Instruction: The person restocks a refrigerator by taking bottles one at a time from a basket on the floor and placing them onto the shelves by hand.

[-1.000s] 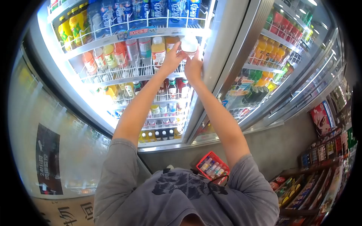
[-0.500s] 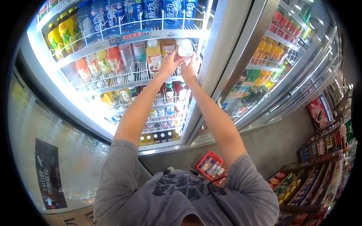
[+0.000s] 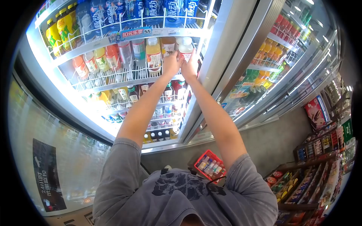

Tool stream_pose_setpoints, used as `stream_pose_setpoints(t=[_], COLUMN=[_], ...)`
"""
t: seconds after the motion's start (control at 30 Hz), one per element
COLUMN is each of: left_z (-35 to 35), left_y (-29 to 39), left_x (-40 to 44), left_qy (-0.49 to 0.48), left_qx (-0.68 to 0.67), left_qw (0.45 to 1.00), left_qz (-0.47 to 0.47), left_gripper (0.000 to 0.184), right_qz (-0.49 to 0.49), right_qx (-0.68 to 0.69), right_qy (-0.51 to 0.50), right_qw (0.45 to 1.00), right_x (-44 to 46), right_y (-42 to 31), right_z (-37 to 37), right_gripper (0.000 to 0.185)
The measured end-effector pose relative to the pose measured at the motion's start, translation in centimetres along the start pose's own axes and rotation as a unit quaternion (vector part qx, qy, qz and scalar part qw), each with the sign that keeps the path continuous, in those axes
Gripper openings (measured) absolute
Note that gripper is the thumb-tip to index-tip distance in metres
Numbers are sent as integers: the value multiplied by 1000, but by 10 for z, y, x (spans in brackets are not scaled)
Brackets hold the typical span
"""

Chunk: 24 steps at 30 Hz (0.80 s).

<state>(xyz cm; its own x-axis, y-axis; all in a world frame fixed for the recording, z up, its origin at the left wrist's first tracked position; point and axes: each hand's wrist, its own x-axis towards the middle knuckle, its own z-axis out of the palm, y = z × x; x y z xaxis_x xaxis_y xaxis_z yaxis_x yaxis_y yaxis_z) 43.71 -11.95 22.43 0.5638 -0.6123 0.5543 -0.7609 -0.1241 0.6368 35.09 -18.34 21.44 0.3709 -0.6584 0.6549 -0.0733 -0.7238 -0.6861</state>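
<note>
A white-capped drink bottle (image 3: pixel 185 46) with a red-and-white label stands near upright at the right end of the fridge's second shelf. My left hand (image 3: pixel 172 64) is closed against its left side, its fingers bent. My right hand (image 3: pixel 189 67) wraps the lower right side, covering part of the label. To the left of my left hand is a yellow juice bottle (image 3: pixel 153 54) with a white cap. An amber bottle (image 3: pixel 168 46) stands just behind my left hand. The lower part of the held bottle is hidden by my hands.
The wire shelf rail (image 3: pixel 124 81) runs below my hands. Blue bottles (image 3: pixel 151 11) fill the shelf above. The fridge's side frame (image 3: pixel 222 49) is close on the right. On the floor stands a red basket (image 3: pixel 198 162) containing several bottles. Snack racks (image 3: pixel 301 180) stand at right.
The bottle has gone from tilted, cap toward me, to more upright at the shelf's right end. Both hands have moved slightly with it, and more of its label shows.
</note>
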Motion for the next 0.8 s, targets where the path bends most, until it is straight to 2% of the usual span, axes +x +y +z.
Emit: stream_pose_setpoints(t=[0.1, 0.17, 0.2, 0.27, 0.33, 0.37, 0.43, 0.47, 0.57, 0.6, 0.63, 0.7, 0.77, 0.8], left_z=[10, 17, 12, -7, -16, -20, -25, -23, -19, -17, -13, -8, -5, -3], left_y=[-7, -18, -15, 6, 15, 20, 27, 29, 54, 67, 79, 105, 137, 155], left_x=[-6, -9, -14, -31, -47, -57, -77, -86, -104, -108, -112, -121, -136, -146], left_qy=[35, 71, 69, 87, 95, 103, 94, 89, 68, 78, 87, 86, 62, 55], left_qx=[1, -35, -34, -125, -171, -215, -215, -252, -294, -294, -296, -305, -329, -342], left_qw=[999, 996, 996, 988, 981, 971, 972, 964, 953, 952, 951, 948, 942, 937], left_qz=[27, 31, 33, 2, 3, 4, 12, 3, -6, 7, 20, 29, 35, 34], left_gripper=[49, 61, 61, 55, 52, 50, 47, 46, 42, 41, 39, 36, 34, 33], right_qz=[12, 25, 52, 63, -14, 6, -37, 25, 40, -14, -6, 52, 70, 42], right_qx=[-32, -37, 48, 106, 78, 56, 93, 156, 189, 158, 153, 280, 282, 243], right_qy=[-26, -44, -57, -71, -65, -86, -73, -100, -84, -37, -27, -28, -3, 26], right_qw=[999, 998, 996, 990, 995, 995, 992, 982, 978, 987, 988, 958, 957, 969], right_x=[-1, -7, -17, -37, -59, -74, -98, -108, -128, -131, -133, -137, -140, -143], right_y=[4, -4, -24, -37, -34, -35, -46, -51, -64, -60, -65, -72, -67, -64], right_z=[-1, -8, -20, -28, -26, -28, -40, -49, -91, -104, -123, -170, -211, -231], right_gripper=[80, 82, 82, 82, 85, 85, 81, 77, 72, 65, 65, 60, 59, 58])
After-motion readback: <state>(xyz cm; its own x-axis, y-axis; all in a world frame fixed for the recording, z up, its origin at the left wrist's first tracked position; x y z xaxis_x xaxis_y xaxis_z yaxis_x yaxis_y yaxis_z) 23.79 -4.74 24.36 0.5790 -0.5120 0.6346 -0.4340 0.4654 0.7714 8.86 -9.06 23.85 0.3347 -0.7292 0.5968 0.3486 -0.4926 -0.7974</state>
